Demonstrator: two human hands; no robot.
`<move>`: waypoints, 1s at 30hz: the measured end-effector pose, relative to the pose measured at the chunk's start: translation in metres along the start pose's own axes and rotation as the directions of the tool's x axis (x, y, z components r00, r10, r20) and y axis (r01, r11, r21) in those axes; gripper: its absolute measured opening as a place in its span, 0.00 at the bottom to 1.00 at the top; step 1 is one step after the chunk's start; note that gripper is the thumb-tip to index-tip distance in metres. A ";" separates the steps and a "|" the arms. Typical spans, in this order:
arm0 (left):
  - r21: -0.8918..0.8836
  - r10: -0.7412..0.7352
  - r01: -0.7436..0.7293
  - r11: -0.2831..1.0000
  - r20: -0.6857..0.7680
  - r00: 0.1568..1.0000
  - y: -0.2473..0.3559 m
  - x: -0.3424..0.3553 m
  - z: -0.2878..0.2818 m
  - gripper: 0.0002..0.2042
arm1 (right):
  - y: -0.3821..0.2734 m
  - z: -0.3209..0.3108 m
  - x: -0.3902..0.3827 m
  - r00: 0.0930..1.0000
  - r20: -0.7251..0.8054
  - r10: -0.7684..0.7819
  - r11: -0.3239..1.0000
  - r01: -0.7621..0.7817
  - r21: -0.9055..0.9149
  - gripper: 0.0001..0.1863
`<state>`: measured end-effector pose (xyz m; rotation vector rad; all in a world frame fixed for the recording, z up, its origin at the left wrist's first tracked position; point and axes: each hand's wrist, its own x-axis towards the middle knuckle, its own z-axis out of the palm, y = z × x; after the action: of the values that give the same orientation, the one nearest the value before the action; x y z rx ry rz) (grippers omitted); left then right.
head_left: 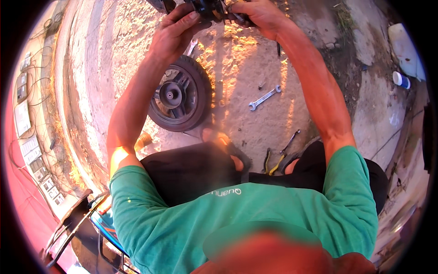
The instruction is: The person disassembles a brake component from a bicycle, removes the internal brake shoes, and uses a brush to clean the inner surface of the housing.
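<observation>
At the top edge both my arms reach forward to a dark mechanical part [210, 8], cut off by the edge of view. My left hand [179, 27] grips its left side, thumb pressed against it. On its right side, my right hand [262, 16] has its fingers curled around a dark piece, whose kind I cannot make out. Below my left hand a black spoked wheel with a tyre [200, 98] lies flat on the ground. A double-ended wrench [264, 98] lies between my forearms, with a small metal bolt-like piece [261, 85] just above it.
Yellow-handled pliers [275, 165] and another wrench [290, 141] lie by my feet. A wrench end [192, 46] shows beyond the wheel. At right are a whitish jug [404, 48] and a blue-and-white container [401, 80]. Tubular metal frames [98, 228] stand at lower left.
</observation>
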<state>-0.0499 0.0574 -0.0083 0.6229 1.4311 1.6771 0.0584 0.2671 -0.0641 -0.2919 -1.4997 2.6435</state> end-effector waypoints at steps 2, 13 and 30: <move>-0.099 -0.016 0.016 0.995 -0.006 1.000 0.003 -0.001 -0.001 0.26 | -0.003 0.000 0.001 0.999 0.031 0.008 1.000 -0.009 0.029 0.13; -0.148 -0.054 0.045 0.988 -0.057 0.997 0.012 -0.001 0.006 0.26 | -0.003 -0.001 0.002 0.995 0.091 -0.031 0.999 0.029 0.028 0.09; -0.144 -0.050 0.036 0.989 -0.094 0.994 0.013 -0.002 0.008 0.24 | 0.003 0.003 -0.011 0.997 -0.024 0.068 0.989 -0.064 0.137 0.09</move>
<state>-0.0455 0.0602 0.0064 0.4335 1.3684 1.7776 0.0689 0.2614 -0.0641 -0.3732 -1.3161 2.7639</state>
